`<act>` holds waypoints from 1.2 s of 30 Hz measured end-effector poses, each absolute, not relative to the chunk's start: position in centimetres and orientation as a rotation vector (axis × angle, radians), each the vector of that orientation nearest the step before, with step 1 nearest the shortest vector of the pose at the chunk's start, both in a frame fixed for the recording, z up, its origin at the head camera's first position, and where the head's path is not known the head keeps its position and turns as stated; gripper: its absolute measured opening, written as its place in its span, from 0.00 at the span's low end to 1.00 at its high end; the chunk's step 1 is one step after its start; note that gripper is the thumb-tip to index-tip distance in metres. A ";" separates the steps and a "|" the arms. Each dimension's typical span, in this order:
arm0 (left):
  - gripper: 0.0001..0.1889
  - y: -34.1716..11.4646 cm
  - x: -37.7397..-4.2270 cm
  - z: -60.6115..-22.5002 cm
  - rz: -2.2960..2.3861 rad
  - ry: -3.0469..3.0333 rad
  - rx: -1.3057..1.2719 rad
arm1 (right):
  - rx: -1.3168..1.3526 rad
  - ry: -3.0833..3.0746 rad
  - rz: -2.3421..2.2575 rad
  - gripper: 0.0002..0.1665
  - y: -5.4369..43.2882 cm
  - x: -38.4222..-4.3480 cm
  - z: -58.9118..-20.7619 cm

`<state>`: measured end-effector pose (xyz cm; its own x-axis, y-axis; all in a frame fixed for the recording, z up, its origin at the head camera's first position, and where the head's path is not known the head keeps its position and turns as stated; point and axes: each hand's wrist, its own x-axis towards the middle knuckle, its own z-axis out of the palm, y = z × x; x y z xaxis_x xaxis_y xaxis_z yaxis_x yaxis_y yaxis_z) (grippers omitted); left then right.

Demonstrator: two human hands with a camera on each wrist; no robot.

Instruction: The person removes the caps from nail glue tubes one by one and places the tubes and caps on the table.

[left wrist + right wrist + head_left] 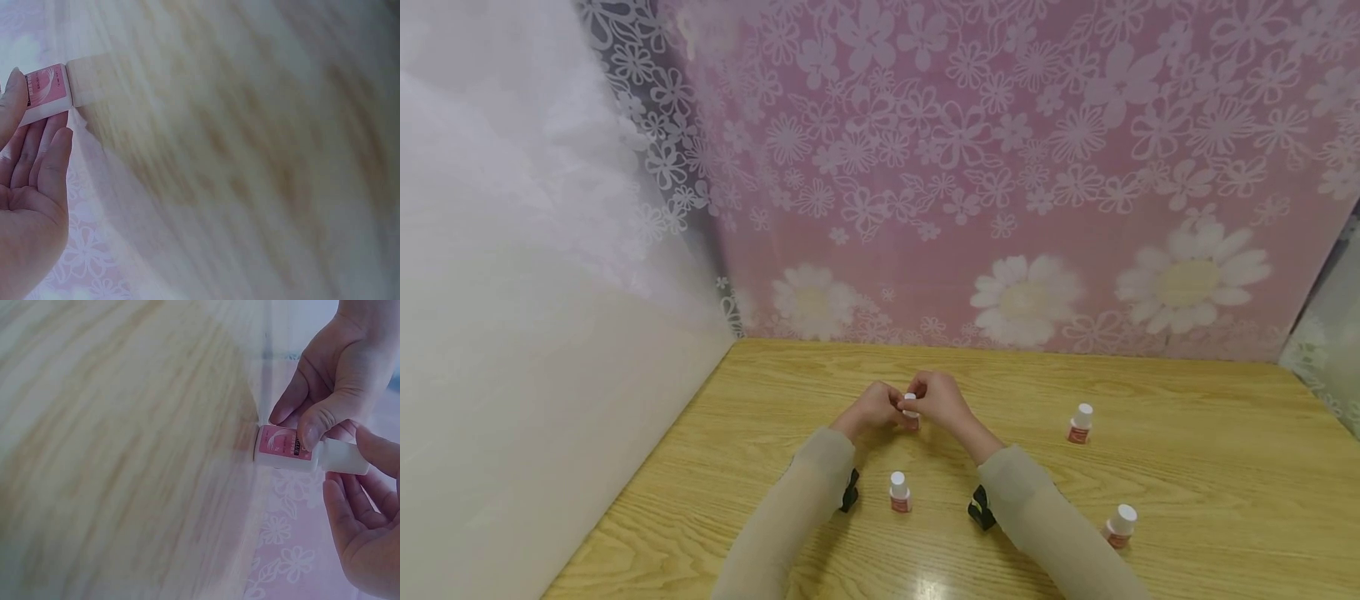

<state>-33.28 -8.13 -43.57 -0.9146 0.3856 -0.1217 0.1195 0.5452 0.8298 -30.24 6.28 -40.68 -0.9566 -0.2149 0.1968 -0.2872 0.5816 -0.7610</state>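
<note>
A small white bottle point(286, 461) with a pink-red label stands upright on the table between both hands. My left hand point(876, 407) grips its body, the thumb lying across the label. Around the white cap point(345, 456) at the top, my right hand point(942, 400) pinches with thumb and fingers. The left wrist view shows only the lower part of the bottle, beside the left hand point(31, 219). Nearer to me, a similar bottle point(899, 493) stands capped between the two forearms.
Two more capped bottles stand to the right, one farther back point(1080, 424) and one nearer point(1121, 527), close to the right sleeve. The wood-grain table point(760, 375) meets a pink floral curtain point(910, 275) behind and a pale sheet point(550, 333) at left.
</note>
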 end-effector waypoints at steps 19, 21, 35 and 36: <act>0.07 -8.1 -33.2 -43.4 1.259 2.529 0.463 | 0.506 -2.707 1.373 0.06 6.8 -30.2 -41.0; 0.07 -8.1 -33.1 -43.4 1.272 2.523 0.458 | 0.504 -2.711 1.374 0.06 6.7 -30.3 -41.0; 0.10 -8.2 -33.2 -43.5 1.226 2.548 0.458 | 0.559 -2.704 1.392 0.05 6.7 -30.6 -41.3; 0.10 -8.2 -33.2 -43.5 1.227 2.548 0.457 | 0.567 -2.706 1.393 0.06 6.8 -30.6 -41.2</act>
<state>-33.24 -8.19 -43.46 -0.9120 0.3954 -0.1093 0.1611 0.5901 0.7911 -30.55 6.77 -41.25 -0.9320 -0.2990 0.2050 -0.3405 0.5282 -0.7778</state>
